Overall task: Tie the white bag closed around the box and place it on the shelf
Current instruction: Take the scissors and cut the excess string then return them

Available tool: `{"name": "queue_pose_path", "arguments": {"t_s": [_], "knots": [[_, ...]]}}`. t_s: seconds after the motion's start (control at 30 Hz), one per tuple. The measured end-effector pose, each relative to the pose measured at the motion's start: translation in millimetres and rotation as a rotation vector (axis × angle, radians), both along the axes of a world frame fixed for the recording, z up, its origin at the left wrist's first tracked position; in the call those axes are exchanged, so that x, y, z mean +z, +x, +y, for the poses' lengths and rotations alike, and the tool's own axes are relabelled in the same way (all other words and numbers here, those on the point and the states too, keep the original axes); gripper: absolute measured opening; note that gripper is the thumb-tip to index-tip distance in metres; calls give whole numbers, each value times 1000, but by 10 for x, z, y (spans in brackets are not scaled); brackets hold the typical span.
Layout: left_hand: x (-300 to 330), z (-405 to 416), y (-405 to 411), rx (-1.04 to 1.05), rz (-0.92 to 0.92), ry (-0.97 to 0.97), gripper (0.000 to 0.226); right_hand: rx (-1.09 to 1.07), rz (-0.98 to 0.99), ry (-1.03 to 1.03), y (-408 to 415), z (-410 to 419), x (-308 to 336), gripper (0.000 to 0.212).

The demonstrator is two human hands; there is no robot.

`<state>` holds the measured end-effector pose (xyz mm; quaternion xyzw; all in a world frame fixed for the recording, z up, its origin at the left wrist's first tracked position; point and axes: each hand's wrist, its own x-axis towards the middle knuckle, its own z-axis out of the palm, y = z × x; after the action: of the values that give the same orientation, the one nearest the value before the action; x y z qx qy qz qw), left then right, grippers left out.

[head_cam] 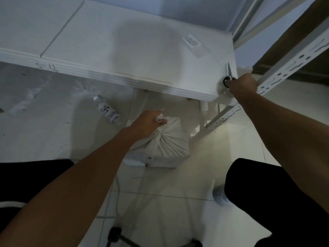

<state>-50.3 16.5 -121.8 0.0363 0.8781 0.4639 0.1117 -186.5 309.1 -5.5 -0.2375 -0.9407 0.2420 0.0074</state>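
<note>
A white cloth bag [165,145] is gathered tightly around a box [160,160] that sits on the tiled floor below the table edge. My left hand [149,123] is closed around the bunched, frayed neck of the bag at its top. My right hand [242,85] is up at the right corner of the white table [124,50], closed on black-handled scissors [228,75] whose blades lie on the tabletop. A metal shelf rack [288,68] with slotted uprights stands just right of that hand.
A plastic water bottle [108,110] lies on the floor left of the bag. A label [193,42] is stuck on the tabletop. A bluish bottle [219,196] stands by my right leg. Cables and a dark stand base [117,236] lie near my feet.
</note>
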Motion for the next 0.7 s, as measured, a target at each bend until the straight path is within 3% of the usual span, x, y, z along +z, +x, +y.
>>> {"name": "queue_pose_path", "arguments": {"t_s": [0.1,0.2,0.27,0.33,0.4,0.47,0.53,0.63,0.7], "knots": [[90,-15,61,-58,-11,-95,32,-54,100,-223,119,-47,63,35],[225,13,113,-130,4,-203,39,-117,205,-653,305,-139,119,33],[348,28,149,-137,29,-232,25,-121,216,-1006,492,-245,119,24],[459,30,205,-169,122,-244,22,-98,150,-1376,740,-399,114,20],[584,52,264,-188,341,-370,18,-97,100,-1601,988,-522,124,21],[689,95,320,-239,570,-449,23,-120,104,-1712,1204,-592,106,15],[735,184,380,-349,680,-495,33,-133,100,-1777,1394,-610,57,13],[663,264,479,-461,695,-592,50,-132,34,-1787,1600,-594,-58,11],[524,225,525,-501,665,-674,50,-80,-28,-1688,1672,-581,-121,13]]}}
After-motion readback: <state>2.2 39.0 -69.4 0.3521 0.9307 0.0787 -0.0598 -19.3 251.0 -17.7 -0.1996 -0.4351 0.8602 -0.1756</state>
